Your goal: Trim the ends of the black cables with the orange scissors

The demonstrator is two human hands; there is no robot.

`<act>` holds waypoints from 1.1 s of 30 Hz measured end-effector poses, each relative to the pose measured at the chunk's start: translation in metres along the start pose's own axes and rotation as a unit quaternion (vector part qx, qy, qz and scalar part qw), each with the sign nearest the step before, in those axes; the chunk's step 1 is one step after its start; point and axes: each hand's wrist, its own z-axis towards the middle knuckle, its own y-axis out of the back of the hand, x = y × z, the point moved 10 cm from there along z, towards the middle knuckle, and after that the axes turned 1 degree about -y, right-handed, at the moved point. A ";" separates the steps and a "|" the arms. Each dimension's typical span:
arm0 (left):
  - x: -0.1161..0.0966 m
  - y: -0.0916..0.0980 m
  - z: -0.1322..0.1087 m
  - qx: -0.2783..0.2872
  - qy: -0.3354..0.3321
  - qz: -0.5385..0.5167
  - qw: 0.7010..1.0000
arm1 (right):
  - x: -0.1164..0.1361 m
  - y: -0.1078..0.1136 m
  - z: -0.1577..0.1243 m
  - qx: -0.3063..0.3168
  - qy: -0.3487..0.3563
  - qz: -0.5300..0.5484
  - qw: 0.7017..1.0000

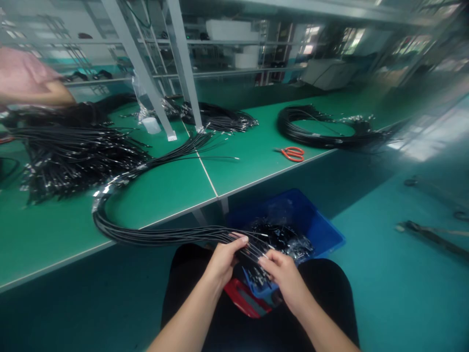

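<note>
Green benchtop [242,168] runs across a workshop that blurs toward the right. Just off its edge, the left hand [224,259] grips the cables [154,236] close to their ends, thumb on top, while the right hand [280,268] pinches some of the tips. From there the cables curve back onto the benchtop, far ends loose by a post [188,73]. Work on this bundle looks under way, not done: its near ends are splayed between the hands. Below sits a blue bin [324,234]. Farther off lie red-handled snips [293,154], a coil [304,136] and a heap [84,161] near a co-worker's arm [58,94]; whether coil and heap are finished or waiting, I cannot tell.
</note>
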 end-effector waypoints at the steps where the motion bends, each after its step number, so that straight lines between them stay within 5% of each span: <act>1: 0.000 -0.002 -0.002 0.015 0.007 0.005 1.000 | 0.000 0.001 0.000 -0.001 -0.001 0.004 1.000; 10: -0.004 0.006 0.005 0.002 0.015 0.024 1.000 | 0.000 0.020 -0.016 0.026 -0.013 0.070 0.997; 21: 0.006 -0.004 -0.007 0.050 0.017 -0.001 0.999 | -0.003 -0.005 -0.006 0.034 -0.026 0.054 0.998; 33: 0.009 -0.001 0.001 0.060 0.026 0.016 0.998 | -0.011 0.008 -0.014 0.061 -0.046 0.067 0.995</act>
